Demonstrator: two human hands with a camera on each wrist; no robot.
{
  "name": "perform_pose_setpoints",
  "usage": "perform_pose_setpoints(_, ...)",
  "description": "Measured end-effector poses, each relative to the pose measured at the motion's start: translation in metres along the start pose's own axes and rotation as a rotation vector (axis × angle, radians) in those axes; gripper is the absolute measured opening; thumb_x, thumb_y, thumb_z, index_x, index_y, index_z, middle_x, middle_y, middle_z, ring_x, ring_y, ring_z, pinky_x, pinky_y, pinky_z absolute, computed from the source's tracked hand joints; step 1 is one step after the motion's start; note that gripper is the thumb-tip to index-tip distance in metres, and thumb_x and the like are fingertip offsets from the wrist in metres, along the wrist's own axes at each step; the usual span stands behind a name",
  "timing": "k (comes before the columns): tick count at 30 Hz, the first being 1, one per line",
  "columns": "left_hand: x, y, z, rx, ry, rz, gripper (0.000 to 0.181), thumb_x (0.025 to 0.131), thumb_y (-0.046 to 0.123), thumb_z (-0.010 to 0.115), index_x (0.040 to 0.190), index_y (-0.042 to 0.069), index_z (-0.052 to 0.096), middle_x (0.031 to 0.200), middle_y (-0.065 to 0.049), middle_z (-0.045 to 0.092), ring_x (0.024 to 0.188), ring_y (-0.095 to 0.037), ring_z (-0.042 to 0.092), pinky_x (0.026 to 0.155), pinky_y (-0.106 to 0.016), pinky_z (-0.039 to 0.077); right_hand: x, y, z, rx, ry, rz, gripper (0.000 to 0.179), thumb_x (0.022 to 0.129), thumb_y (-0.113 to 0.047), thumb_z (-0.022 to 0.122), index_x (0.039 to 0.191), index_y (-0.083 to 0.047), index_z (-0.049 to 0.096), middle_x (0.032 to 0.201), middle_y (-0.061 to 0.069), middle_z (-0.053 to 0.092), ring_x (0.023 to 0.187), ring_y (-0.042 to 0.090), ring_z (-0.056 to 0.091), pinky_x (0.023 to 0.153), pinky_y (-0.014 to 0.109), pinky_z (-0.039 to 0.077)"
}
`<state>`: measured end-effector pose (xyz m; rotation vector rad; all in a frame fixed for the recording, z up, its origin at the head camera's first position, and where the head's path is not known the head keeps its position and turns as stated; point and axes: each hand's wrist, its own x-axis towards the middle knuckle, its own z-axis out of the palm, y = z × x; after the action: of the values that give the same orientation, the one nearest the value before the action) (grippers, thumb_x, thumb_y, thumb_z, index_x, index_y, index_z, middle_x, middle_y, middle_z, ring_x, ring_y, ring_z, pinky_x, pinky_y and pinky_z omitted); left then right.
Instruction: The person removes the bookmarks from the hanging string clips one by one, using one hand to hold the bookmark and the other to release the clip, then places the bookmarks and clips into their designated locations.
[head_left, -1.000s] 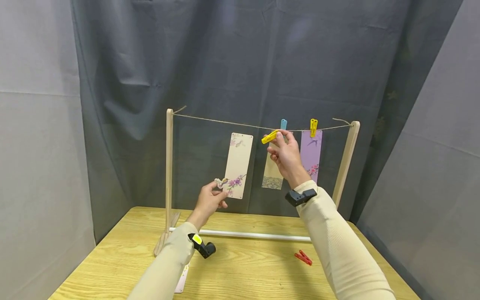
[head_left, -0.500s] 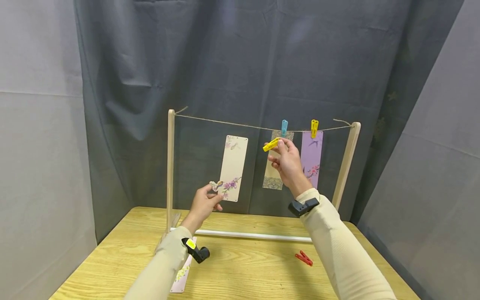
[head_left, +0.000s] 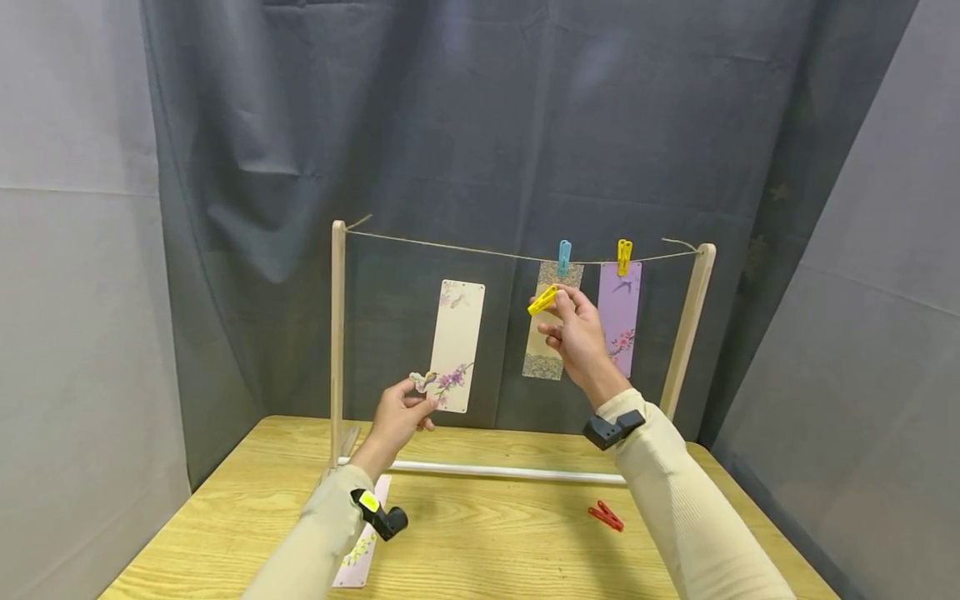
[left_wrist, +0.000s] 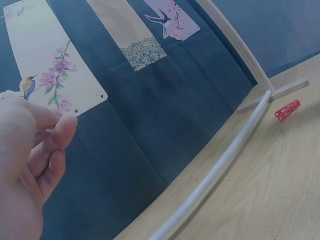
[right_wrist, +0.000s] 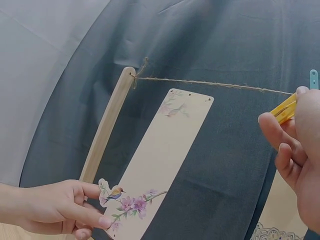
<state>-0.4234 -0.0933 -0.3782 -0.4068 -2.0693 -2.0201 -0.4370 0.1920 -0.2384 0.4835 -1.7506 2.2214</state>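
My left hand (head_left: 397, 417) pinches the lower left corner of a cream bookmark (head_left: 456, 337) printed with purple blossoms and a bird. The bookmark stands nearly upright, below the string (head_left: 442, 245) in the head view. In my right hand (head_left: 583, 337) a yellow clothespin (head_left: 543, 300) is pinched between thumb and fingers, tilted, in front of a hanging tan bookmark (head_left: 542, 367). A blue clothespin (head_left: 564, 257) clips that bookmark to the string. Right of it, a second yellow clothespin (head_left: 624, 257) holds a purple bookmark (head_left: 619, 312) with a swallow and pink flowers.
Two wooden posts, left (head_left: 337, 333) and right (head_left: 690, 325), carry the string, with a white rod (head_left: 510, 472) low between them. A red clothespin (head_left: 606, 516) lies on the wooden table (head_left: 480, 550). Another bookmark (head_left: 358, 567) with yellow flowers lies partly under my left forearm.
My left hand has moved left and down with the cream bookmark. The right hand has lowered slightly with its yellow clothespin, uncovering more of the tan bookmark's top.
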Motion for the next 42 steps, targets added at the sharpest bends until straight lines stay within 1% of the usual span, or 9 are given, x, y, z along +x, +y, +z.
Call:
perform_pose_setpoints(2,-0.002,-0.001,-0.001,0.012,-0.006,-0.001,0.017,0.096,0.0,0.071,0.111,-0.002,0.062,0.068,-0.005,0.069,0.054,-0.017,0.064,0.061,-0.029,0.05,-0.003,0.0,-0.003,-0.007,0.003,-0.002,0.049,0.111,-0.034,0.046,0.149,-0.003,0.042,0.125,0.012,0.066,0.059,0.008,0.063,0.053,0.017,0.046)
perform_pose_setpoints(4,-0.004,-0.002,-0.003,0.02,-0.013,0.0,0.018,0.096,0.002,0.072,0.111,-0.002,0.062,0.067,-0.005,0.069,0.055,-0.017,0.065,0.062,-0.029,0.049,-0.006,-0.001,-0.007,-0.018,0.007,-0.002,0.05,0.111,-0.034,0.046,0.149,-0.003,0.041,0.125,0.012,0.064,0.059,0.008,0.062,0.053,0.017,0.046)
perform_pose_setpoints(10,-0.01,-0.002,-0.009,0.015,-0.006,0.009,0.018,0.096,0.002,0.072,0.111,-0.002,0.063,0.067,-0.004,0.069,0.054,-0.014,0.062,0.06,-0.028,0.049,-0.014,-0.001,-0.017,-0.027,0.012,0.021,0.052,0.11,-0.037,0.047,0.15,-0.005,0.04,0.142,0.025,0.054,0.061,0.008,0.062,0.054,0.018,0.046)
perform_pose_setpoints(14,-0.015,0.0,-0.012,0.003,-0.012,0.014,0.016,0.096,0.002,0.072,0.108,-0.004,0.062,0.07,-0.006,0.07,0.054,-0.013,0.062,0.059,-0.027,0.049,-0.018,0.002,-0.022,-0.028,0.011,0.034,0.054,0.11,-0.038,0.046,0.152,-0.005,0.037,0.147,0.027,0.051,0.061,0.009,0.062,0.055,0.018,0.046)
perform_pose_setpoints(19,-0.02,-0.002,-0.016,0.018,-0.016,0.0,0.013,0.097,0.0,0.071,0.105,-0.003,0.062,0.073,-0.008,0.072,0.055,-0.015,0.062,0.058,-0.027,0.048,-0.023,0.007,-0.026,-0.031,0.007,0.045,0.056,0.11,-0.038,0.046,0.154,-0.005,0.036,0.147,0.026,0.052,0.062,0.008,0.062,0.056,0.018,0.047)
perform_pose_setpoints(25,-0.027,-0.007,-0.019,0.032,-0.025,-0.016,0.014,0.097,0.002,0.071,0.107,-0.003,0.063,0.073,-0.008,0.072,0.055,-0.015,0.062,0.059,-0.026,0.048,-0.028,0.015,-0.033,-0.037,0.019,0.061,0.056,0.111,-0.038,0.045,0.154,-0.005,0.036,0.145,0.024,0.053,0.062,0.007,0.062,0.055,0.018,0.046)
perform_pose_setpoints(30,-0.034,-0.013,-0.021,0.014,-0.039,-0.034,0.015,0.097,0.003,0.071,0.106,-0.003,0.062,0.076,-0.009,0.072,0.056,-0.015,0.062,0.06,-0.027,0.05,-0.032,0.021,-0.034,-0.038,0.019,0.083,0.055,0.11,-0.039,0.046,0.153,-0.006,0.038,0.144,0.022,0.056,0.062,0.007,0.062,0.055,0.017,0.047)
perform_pose_setpoints(38,-0.047,-0.026,-0.026,-0.005,-0.057,-0.063,0.022,0.099,0.006,0.07,0.095,-0.001,0.05,0.081,-0.008,0.073,0.057,-0.016,0.064,0.062,-0.03,0.053,-0.038,0.03,-0.036,-0.035,0.006,0.09,0.058,0.109,-0.04,0.047,0.153,-0.004,0.037,0.141,0.021,0.059,0.062,0.006,0.063,0.055,0.016,0.047)
perform_pose_setpoints(42,-0.049,-0.033,-0.029,-0.007,-0.037,-0.067,0.023,0.099,0.006,0.071,0.094,0.001,0.048,0.08,-0.008,0.072,0.057,-0.015,0.063,0.063,-0.029,0.056,-0.041,0.034,-0.039,-0.029,0.006,0.099,0.057,0.11,-0.039,0.047,0.152,-0.003,0.038,0.132,0.012,0.067,0.061,0.005,0.063,0.055,0.016,0.047)
